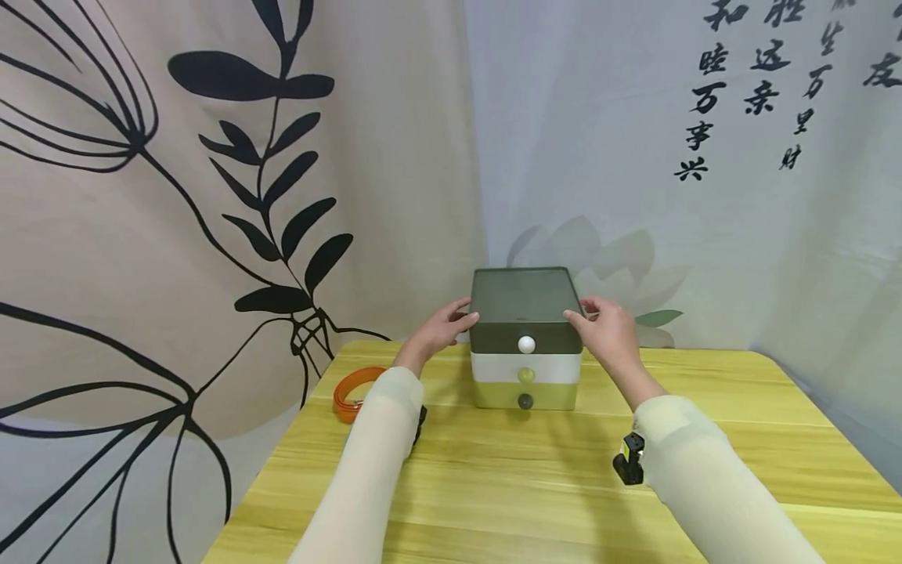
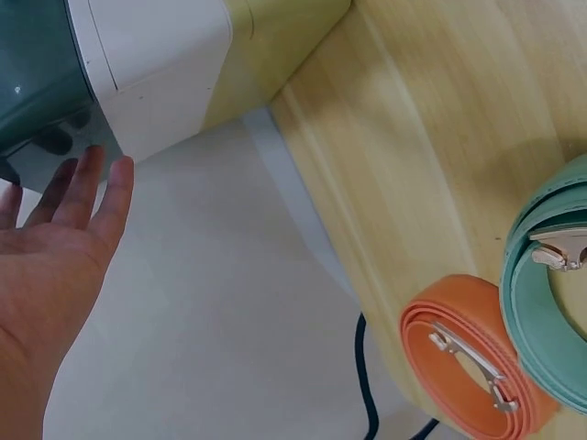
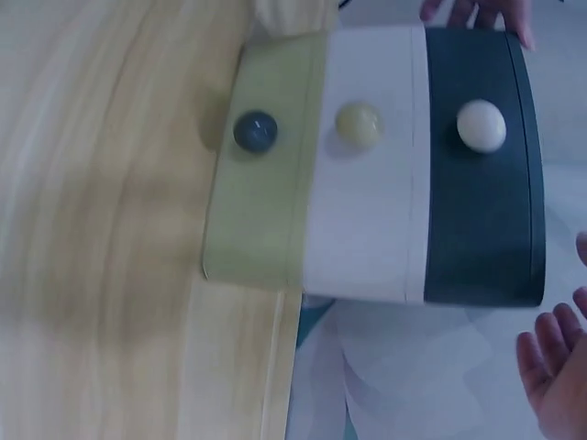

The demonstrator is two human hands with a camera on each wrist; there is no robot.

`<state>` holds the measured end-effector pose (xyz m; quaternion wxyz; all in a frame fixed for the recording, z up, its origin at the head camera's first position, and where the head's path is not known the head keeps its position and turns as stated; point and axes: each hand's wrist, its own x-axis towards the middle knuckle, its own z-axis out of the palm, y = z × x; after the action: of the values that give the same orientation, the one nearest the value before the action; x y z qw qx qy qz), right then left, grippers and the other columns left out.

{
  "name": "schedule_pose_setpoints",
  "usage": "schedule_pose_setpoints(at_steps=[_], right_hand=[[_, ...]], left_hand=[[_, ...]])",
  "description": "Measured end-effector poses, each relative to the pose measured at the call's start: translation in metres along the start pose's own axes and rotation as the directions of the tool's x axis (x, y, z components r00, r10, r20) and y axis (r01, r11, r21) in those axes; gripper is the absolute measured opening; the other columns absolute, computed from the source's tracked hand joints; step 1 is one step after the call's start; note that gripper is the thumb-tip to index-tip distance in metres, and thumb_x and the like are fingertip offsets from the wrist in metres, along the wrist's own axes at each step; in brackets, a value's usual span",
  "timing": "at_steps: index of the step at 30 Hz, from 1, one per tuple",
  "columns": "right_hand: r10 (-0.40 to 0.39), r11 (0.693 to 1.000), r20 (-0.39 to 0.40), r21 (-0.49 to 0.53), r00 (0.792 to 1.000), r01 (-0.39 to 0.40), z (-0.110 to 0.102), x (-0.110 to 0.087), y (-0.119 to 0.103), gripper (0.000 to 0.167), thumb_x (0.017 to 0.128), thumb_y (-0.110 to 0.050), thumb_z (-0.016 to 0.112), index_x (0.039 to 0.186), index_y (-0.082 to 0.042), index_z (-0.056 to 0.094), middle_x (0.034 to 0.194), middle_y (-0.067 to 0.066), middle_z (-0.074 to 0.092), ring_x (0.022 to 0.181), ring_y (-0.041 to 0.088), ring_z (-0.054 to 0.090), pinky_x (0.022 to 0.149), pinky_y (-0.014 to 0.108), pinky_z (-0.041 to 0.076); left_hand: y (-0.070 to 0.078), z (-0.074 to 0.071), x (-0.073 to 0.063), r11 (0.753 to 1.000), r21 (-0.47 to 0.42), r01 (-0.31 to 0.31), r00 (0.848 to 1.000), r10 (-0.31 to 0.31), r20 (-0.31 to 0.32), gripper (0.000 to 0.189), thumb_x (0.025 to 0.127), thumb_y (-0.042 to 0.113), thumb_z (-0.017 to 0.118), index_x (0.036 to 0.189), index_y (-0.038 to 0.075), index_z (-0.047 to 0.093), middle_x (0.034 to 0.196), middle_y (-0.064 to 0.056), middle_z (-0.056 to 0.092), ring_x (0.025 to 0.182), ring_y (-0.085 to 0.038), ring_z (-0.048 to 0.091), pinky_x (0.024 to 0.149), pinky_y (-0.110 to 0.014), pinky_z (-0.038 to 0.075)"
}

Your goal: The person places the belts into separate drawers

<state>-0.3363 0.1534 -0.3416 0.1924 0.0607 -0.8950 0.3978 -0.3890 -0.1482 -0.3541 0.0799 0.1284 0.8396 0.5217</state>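
Plain cream long sleeves (image 1: 719, 470); at the right cuff (image 1: 662, 411), a small black device (image 1: 629, 462) with a yellow patch; a black part (image 1: 420, 424) shows beside the left.

this looks like a corner of a home, though i cannot tell which room. behind a wood-grain table (image 1: 486, 486) hangs a pale cloth (image 1: 409, 172), printed with black plants (image 1: 225, 76) and chinese writing (image 1: 707, 98). the small drawer box (image 1: 503, 343) and the coiled orange belt (image 2: 477, 316) are also ordinary household things.
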Motion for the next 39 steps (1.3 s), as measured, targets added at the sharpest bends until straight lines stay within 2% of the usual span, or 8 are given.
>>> schedule_pose_setpoints(at_steps=[3, 7, 16, 25, 29, 39], right_hand=[[0.017, 1.000, 0.084, -0.005, 0.996, -0.017, -0.006, 0.007, 0.005, 0.059, 0.099, -0.036, 0.061, 0.142, 0.002, 0.049, 0.139, 0.027, 0.051, 0.125, 0.043, 0.050, 0.096, 0.058, 0.044], [0.031, 1.000, 0.189, -0.007, 0.982, -0.030, -0.013, 0.015, 0.009, 0.071, 0.098, -0.042, 0.060, 0.150, 0.001, 0.037, 0.149, 0.029, 0.039, 0.134, 0.046, 0.038, 0.103, 0.061, 0.038], [0.057, 0.998, 0.349, -0.056, 0.936, -0.040, -0.018, 0.029, 0.011, 0.090, 0.096, -0.053, 0.058, 0.157, 0.000, 0.017, 0.154, 0.035, 0.023, 0.139, 0.053, 0.023, 0.107, 0.066, 0.028], [0.063, 0.997, 0.409, -0.075, 0.910, -0.035, -0.013, 0.035, 0.011, 0.092, 0.097, -0.053, 0.057, 0.157, 0.001, 0.013, 0.154, 0.036, 0.020, 0.139, 0.054, 0.020, 0.108, 0.066, 0.026], [0.060, 0.997, 0.433, -0.061, 0.899, -0.037, -0.012, 0.035, 0.015, 0.094, 0.097, -0.054, 0.057, 0.156, 0.002, 0.011, 0.155, 0.035, 0.019, 0.139, 0.055, 0.020, 0.108, 0.066, 0.026], [0.058, 0.998, 0.464, -0.038, 0.884, -0.046, -0.010, 0.037, 0.020, 0.095, 0.097, -0.059, 0.053, 0.156, 0.003, 0.012, 0.156, 0.033, 0.020, 0.140, 0.053, 0.020, 0.109, 0.065, 0.024]], left_hand=[[0.000, 0.000, -0.001, 1.000, 0.001, 0.002, 1.000, -0.002, -0.001, 0.067, 0.101, 0.045, 0.055, 0.157, 0.023, 0.028, 0.157, -0.012, 0.034, 0.139, -0.029, 0.040, 0.108, -0.052, 0.038], [0.001, -0.001, -0.002, 1.000, 0.006, 0.004, 1.000, -0.004, -0.002, 0.064, 0.101, 0.044, 0.054, 0.157, 0.024, 0.029, 0.156, -0.011, 0.036, 0.137, -0.029, 0.041, 0.107, -0.052, 0.038], [-0.001, -0.005, -0.004, 1.000, 0.007, 0.004, 1.000, -0.004, 0.007, 0.058, 0.103, 0.041, 0.053, 0.155, 0.024, 0.034, 0.154, -0.010, 0.039, 0.137, -0.029, 0.042, 0.108, -0.051, 0.038], [-0.011, -0.011, -0.011, 0.999, 0.031, 0.009, 1.000, -0.009, 0.002, 0.055, 0.103, 0.042, 0.053, 0.152, 0.023, 0.040, 0.152, -0.005, 0.043, 0.137, -0.027, 0.042, 0.109, -0.051, 0.036], [-0.017, -0.012, -0.015, 1.000, 0.029, 0.002, 1.000, -0.002, -0.009, 0.057, 0.102, 0.042, 0.053, 0.153, 0.021, 0.039, 0.153, -0.007, 0.042, 0.136, -0.029, 0.043, 0.109, -0.052, 0.036], [-0.032, -0.008, -0.029, 1.000, 0.009, 0.009, 0.997, -0.008, -0.083, 0.060, 0.102, 0.041, 0.054, 0.154, 0.019, 0.036, 0.152, -0.012, 0.041, 0.137, -0.029, 0.041, 0.107, -0.050, 0.039]])
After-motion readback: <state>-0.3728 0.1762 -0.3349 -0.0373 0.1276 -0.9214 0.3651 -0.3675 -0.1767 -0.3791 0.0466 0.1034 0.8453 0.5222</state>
